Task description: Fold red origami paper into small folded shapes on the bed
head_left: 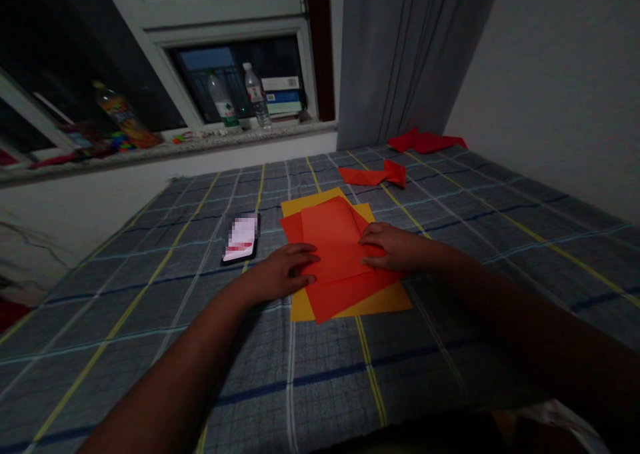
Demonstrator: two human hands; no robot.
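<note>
Several sheets of coloured paper lie stacked on a grey plaid bedspread [150,334]. A yellow-orange sheet [385,301] is at the bottom, with a red sheet [345,301] turned at an angle across it. An orange-red sheet [330,237] lies on top, and its far corner looks folded. My left hand [283,272] rests flat, its fingertips on the near left of the top sheet. My right hand [393,247] lies flat on the right side of the stack, its fingers on the top sheet. Neither hand visibly grips the paper.
A smartphone [240,239] with a blurred screen lies left of the paper. Folded red paper pieces [373,175] lie beyond the stack, and more [425,142] lie at the far corner. A windowsill [200,144] holds plastic bottles and books; a grey curtain [405,61] hangs behind.
</note>
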